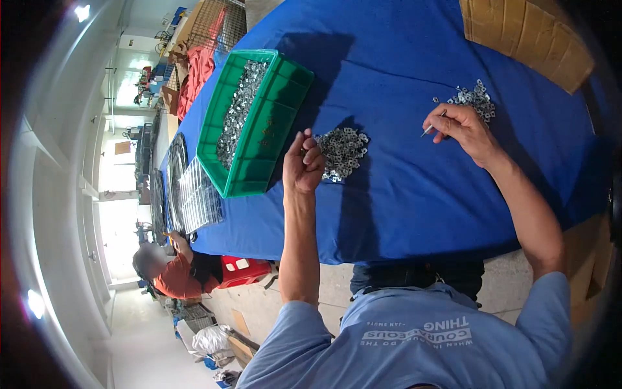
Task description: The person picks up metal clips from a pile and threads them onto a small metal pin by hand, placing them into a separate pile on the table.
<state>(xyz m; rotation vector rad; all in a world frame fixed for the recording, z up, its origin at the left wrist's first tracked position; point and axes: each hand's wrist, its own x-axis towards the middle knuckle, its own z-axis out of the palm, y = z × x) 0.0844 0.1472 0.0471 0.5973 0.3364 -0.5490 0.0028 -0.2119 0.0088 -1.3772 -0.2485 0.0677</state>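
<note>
My left hand [303,163] is raised beside a pile of small metal parts [345,150], palm turned up and fingers curled in. Whatever those fingers hold, if anything, is hidden. Between the thumb and fingers of my right hand [465,128] is a thin metal rod [433,126], its tip pointing down and left. A second, smaller pile of the metal parts [478,100] lies just beyond my right hand. On the left a green plastic bin [269,133] stands close to my left hand, with many similar metal parts [240,113] inside it.
A blue cloth [402,201] covers the table. Cardboard [528,39] lies at the far right corner. Clear plastic packaging [199,194] is left of the bin. A person in an orange top [178,277] sits beyond the left edge, near a red stool [243,271].
</note>
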